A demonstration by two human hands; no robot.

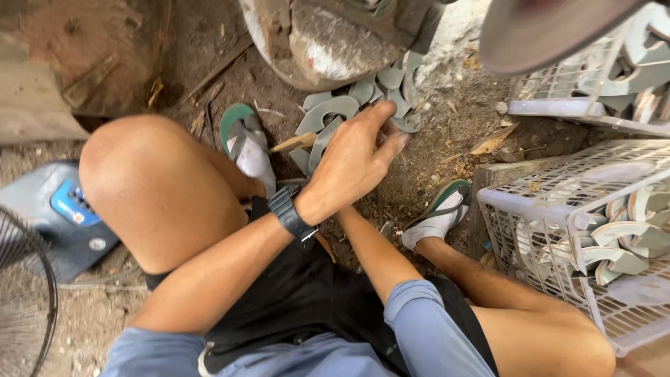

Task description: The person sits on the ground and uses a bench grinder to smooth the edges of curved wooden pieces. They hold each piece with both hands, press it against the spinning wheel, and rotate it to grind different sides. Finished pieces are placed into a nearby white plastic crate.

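My left hand (356, 159), with a black watch on its wrist, reaches forward over a pile of grey curved pieces (333, 112) lying on the dirt floor. Its fingers are curled round one grey curved piece (408, 124) at the right edge of the pile. My right forearm (373, 255) runs under the left wrist, and my right hand is hidden behind it. I sit low with both knees up, and my feet in white socks and green sandals rest on either side of the pile.
Two white plastic baskets (530, 202) (551, 94) at the right hold more curved pieces. A worn round machine housing (328, 49) stands just beyond the pile. A fan guard (28, 293) and a grey-blue device (49, 202) sit at the left.
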